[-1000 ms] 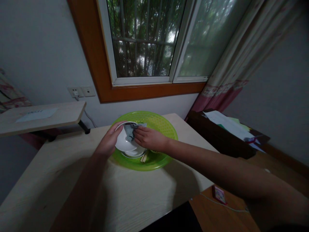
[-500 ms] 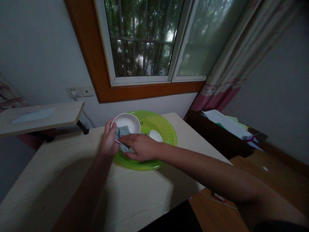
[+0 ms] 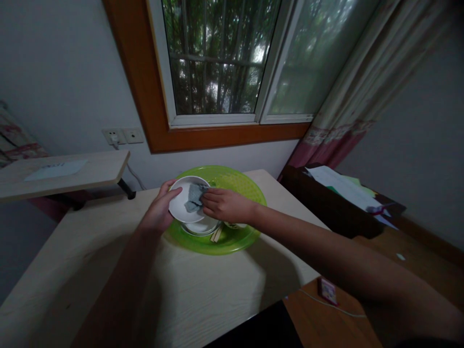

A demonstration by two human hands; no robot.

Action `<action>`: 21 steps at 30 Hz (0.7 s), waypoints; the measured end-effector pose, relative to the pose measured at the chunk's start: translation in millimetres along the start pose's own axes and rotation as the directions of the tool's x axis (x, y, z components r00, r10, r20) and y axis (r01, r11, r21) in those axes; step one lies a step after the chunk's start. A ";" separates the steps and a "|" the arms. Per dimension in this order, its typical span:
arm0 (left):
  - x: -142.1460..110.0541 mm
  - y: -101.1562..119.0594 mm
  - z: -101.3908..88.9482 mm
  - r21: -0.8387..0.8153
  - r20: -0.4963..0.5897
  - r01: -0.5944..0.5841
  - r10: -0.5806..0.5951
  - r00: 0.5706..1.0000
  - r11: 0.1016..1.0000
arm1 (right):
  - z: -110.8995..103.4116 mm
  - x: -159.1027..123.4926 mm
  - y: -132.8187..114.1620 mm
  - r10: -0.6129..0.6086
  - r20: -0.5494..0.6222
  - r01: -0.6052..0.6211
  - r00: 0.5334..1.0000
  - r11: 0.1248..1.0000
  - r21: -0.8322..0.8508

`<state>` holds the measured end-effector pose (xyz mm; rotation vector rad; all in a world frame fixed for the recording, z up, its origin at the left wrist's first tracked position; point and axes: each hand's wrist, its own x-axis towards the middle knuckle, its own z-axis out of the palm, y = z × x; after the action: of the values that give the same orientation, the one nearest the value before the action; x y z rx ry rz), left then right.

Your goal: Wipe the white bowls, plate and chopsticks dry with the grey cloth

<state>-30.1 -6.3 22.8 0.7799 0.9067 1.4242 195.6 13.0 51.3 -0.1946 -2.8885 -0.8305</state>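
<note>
Over the left part of a green tray (image 3: 250, 191), the person's left grip (image 3: 161, 210) holds a white bowl (image 3: 177, 207) by its left rim, thumb on the near side. The bowl is tilted, its inside turned towards the viewer. The right grip (image 3: 227, 205) is closed around a grey cloth (image 3: 195, 195), which lies against the bowl's inner right side.

Half a second earlier, the cloth was at the bowl's near rim, close to the left thumb; cloth and right grip are now further right. Two pale sticks (image 3: 216, 235), then covered by the right grip, are exposed. A white cup visible at that time is now largely hidden.

Below the held bowl, further white dishware (image 3: 203, 227) sits in the tray, just beside the sticks; whether the bowl touches it cannot be determined. The tray rests on a pale wood-grain surface (image 3: 203, 295).

On a raised shelf (image 3: 105, 169) to the left lies a paper sheet (image 3: 56, 170) with dark writing, illegible at this size. Loose papers (image 3: 340, 186) lie on dark furniture to the right. On the floor, a red-edged box (image 3: 328, 291) carries a printed face; its lettering, if any, is unreadable.
</note>
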 end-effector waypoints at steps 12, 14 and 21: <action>0.7 -14.5 11.6 0.029 -0.037 -0.155 0.156 0.987 0.987 | 5.6 6.7 -21.0 0.245 0.065 -0.249 0.967 0.966 0.065; 1.7 -19.8 15.0 -0.013 -0.082 -0.171 0.170 0.982 0.985 | 2.9 12.9 -30.2 0.316 0.098 -0.328 0.944 0.933 0.146; -1.4 -23.2 18.3 0.013 -0.117 -0.206 0.206 0.971 0.978 | -2.1 36.9 -44.9 0.462 0.163 -0.438 0.871 0.583 0.684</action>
<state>-3.0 -6.8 11.0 0.8153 0.9369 1.6670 152.4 -22.6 35.7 -0.7694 -2.6705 0.3820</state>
